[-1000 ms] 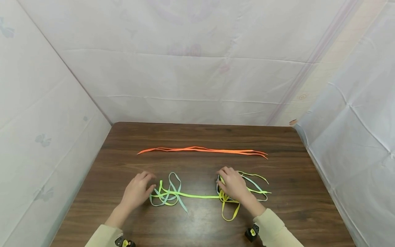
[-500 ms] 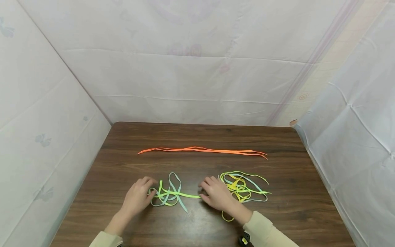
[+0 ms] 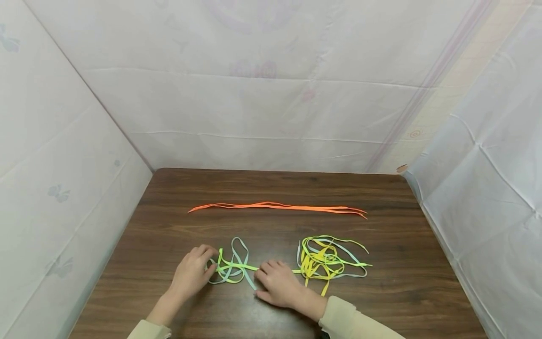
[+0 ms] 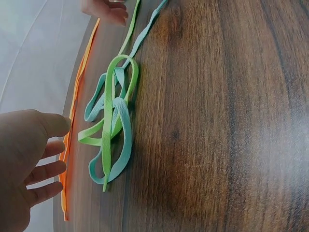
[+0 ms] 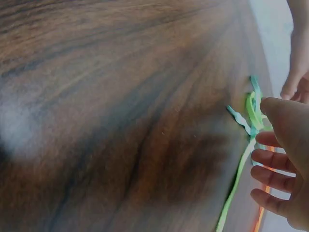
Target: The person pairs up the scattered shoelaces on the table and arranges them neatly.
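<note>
Left of the table's middle, a green shoelace (image 4: pixel 106 154) and a light blue shoelace (image 4: pixel 126 140) lie loosely tangled. My left hand (image 3: pixel 192 272) is at the left side of this tangle, fingers relaxed and apart in the left wrist view, with nothing gripped. On the tangle's right side is my right hand (image 3: pixel 279 285), low over the green strand and near the blue lace's tip. Its fingers (image 5: pixel 273 179) are spread and loosely bent in the right wrist view, holding nothing. The green strand passes beneath this hand toward a second heap with a yellow shoelace (image 3: pixel 310 269).
Orange shoelaces (image 3: pixel 296 207) lie stretched out side by side across the far part of the brown wooden table (image 3: pixel 169 188). Green and light blue strands mix with the yellow in the right heap. Pale patterned cloth (image 3: pixel 271 108) hangs behind and on both sides.
My right hand has moved left and toward me, from the yellow heap to the green and blue tangle, uncovering that heap. My left hand has shifted slightly closer to the tangle.
</note>
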A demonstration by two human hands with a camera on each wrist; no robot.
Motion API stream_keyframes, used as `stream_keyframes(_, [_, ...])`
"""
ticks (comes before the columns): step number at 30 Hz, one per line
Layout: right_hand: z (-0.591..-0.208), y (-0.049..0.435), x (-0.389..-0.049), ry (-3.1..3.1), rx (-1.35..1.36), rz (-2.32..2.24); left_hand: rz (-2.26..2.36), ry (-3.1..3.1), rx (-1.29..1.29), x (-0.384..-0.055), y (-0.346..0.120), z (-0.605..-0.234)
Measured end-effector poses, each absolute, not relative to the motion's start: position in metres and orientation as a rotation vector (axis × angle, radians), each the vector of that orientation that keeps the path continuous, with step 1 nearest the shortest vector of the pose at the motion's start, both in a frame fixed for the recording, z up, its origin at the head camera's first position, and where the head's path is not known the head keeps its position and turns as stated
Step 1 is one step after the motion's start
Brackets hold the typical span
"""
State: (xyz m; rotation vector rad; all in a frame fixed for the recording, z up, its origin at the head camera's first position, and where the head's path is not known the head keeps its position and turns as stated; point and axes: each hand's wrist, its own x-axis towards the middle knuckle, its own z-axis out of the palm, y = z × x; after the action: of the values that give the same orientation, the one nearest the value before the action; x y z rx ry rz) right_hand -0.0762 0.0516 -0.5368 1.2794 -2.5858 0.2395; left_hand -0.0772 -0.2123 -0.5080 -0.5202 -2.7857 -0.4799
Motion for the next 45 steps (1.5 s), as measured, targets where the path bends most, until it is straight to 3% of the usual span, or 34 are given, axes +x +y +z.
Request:
stream_keyframes(24, [-0.554, 0.041, -0.077, -2.573, 1.122, 0.149, -0.476, -2.812, -0.527, -0.078, -0.206, -0.514])
stream_keyframes(45, [-0.5, 0.062, -0.108, -2.421, 1.122, 0.404, -0.645, -2.761, -0.743, -0.092, -0.152, -0.512])
